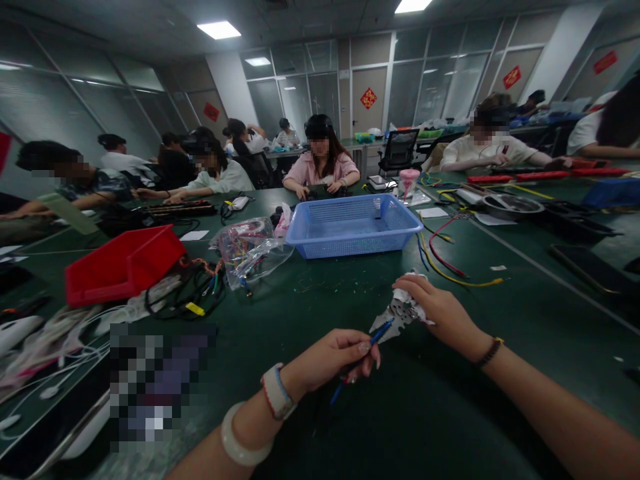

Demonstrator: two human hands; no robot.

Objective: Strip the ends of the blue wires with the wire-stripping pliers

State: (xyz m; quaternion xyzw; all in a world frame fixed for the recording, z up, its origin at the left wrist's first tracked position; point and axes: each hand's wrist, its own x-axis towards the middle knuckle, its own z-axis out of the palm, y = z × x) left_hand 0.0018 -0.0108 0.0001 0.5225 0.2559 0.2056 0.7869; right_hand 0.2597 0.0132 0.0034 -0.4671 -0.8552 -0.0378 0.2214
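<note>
My left hand (345, 357) pinches a blue wire (381, 331) between thumb and fingers; its lower part (337, 393) hangs below the hand, beside a bit of red. My right hand (433, 303) is wrapped round the handles of a wire stripper (399, 312), whose grip looks covered in something white. The stripper's metal jaws point left and down, and the upper part of the blue wire lies at them. Whether the jaws bite on the wire I cannot tell. Both hands are above the dark green table (300, 313).
A blue perforated basket (350, 247) stands ahead, with loose red, yellow and blue cables (450, 267) to its right. Left are a clear bag of wires (250, 253), a red bin (125, 267) and white cords (65, 353). Several people sit around the tables.
</note>
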